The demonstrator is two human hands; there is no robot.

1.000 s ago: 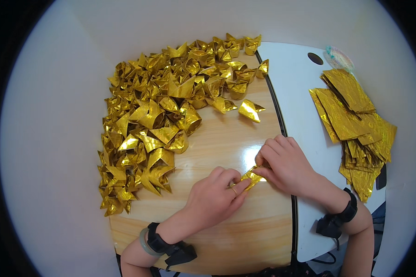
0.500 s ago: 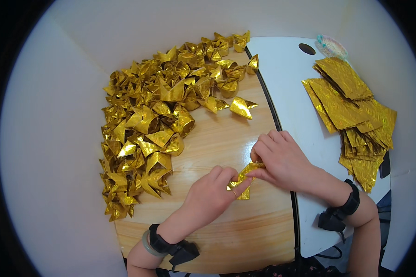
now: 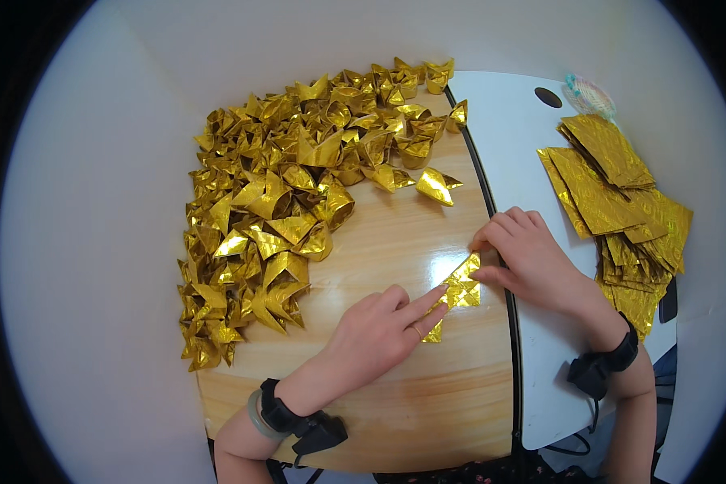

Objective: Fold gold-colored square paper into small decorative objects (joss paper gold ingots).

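A partly folded sheet of gold foil paper (image 3: 465, 292) lies on the wooden tabletop, with crease lines and small flaps showing. My left hand (image 3: 379, 327) comes in from the lower left and presses its stretched-out fingers on the paper's left side. One of those fingers wears a thin ring. At the paper's upper right corner, my right hand (image 3: 532, 258) pinches the edge between thumb and fingers. Left of and beyond both hands spreads a large heap of folded gold paper ingots (image 3: 290, 177). A single gold ingot (image 3: 437, 186) sits at the heap's right edge.
On the white table (image 3: 508, 121) to the right lies a fanned stack of flat gold paper sheets (image 3: 613, 210). Behind it are a pale knitted item (image 3: 590, 98) and a dark oval hole (image 3: 548, 98). A dark seam parts the two tabletops. White walls enclose the sides and back.
Both hands and the paper have shifted right and slightly away. The paper has been spread flatter, and my left fingers have gone from pinching to lying stretched on it.
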